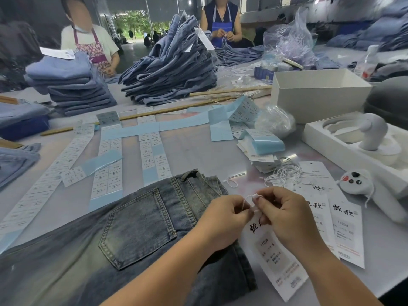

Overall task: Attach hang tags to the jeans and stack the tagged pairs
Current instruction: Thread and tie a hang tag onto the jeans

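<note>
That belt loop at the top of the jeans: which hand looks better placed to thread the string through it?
Probably the left hand. It pinches the string directly over the jeans, nearer the belt loop. The right hand sits off the denim above the hang tag, well placed to steady it.

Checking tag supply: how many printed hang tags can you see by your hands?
3: one hang tag hanging from the string both hands pinch, two spare tags lying right of it. More may be hidden underneath.
</note>
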### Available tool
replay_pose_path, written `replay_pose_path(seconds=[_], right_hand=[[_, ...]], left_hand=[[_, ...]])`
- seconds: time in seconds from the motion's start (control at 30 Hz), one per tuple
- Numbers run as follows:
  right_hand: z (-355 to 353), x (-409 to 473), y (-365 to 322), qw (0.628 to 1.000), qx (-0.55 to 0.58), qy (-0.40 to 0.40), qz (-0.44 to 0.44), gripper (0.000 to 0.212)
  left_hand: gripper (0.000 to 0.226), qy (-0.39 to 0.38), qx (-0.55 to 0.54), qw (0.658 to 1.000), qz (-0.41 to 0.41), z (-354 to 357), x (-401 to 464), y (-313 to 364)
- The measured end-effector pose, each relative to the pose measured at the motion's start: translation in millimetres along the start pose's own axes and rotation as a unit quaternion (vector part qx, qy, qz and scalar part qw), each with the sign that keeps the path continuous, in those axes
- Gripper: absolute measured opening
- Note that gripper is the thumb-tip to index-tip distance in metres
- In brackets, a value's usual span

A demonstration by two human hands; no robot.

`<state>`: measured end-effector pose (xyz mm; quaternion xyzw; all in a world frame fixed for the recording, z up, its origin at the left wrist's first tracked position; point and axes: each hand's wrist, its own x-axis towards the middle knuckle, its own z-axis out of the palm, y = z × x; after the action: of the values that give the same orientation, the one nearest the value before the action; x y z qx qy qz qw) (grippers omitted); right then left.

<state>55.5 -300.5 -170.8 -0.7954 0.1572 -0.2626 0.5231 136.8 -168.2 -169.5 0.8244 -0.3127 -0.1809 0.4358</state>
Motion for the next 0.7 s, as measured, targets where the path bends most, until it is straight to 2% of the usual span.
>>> replay_pose_path(seconds=[0.1,0.4,0.57,0.7], right_hand=[[-5,4,3,0.998,0.003,0.062,-0.006,0.014],[-33,31,5,0.98,0.054,0.189,0.021,0.016],[-41,51,9,0.974,0.065,0.215,0.036,0.015],[-39,71,19,0.976,0.072,0.193,0.07,0.016]], left_hand=[[0.006,0.023,0.032,0.999,-0.018,-4,7,0],[0.018,0.058,0.073,0.994,-0.053,0,24,-5],[0.018,0.063,0.104,0.991,-0.061,0,33,-4],[0.016,0.068,0.071,0.993,-0.066,4,44,3]])
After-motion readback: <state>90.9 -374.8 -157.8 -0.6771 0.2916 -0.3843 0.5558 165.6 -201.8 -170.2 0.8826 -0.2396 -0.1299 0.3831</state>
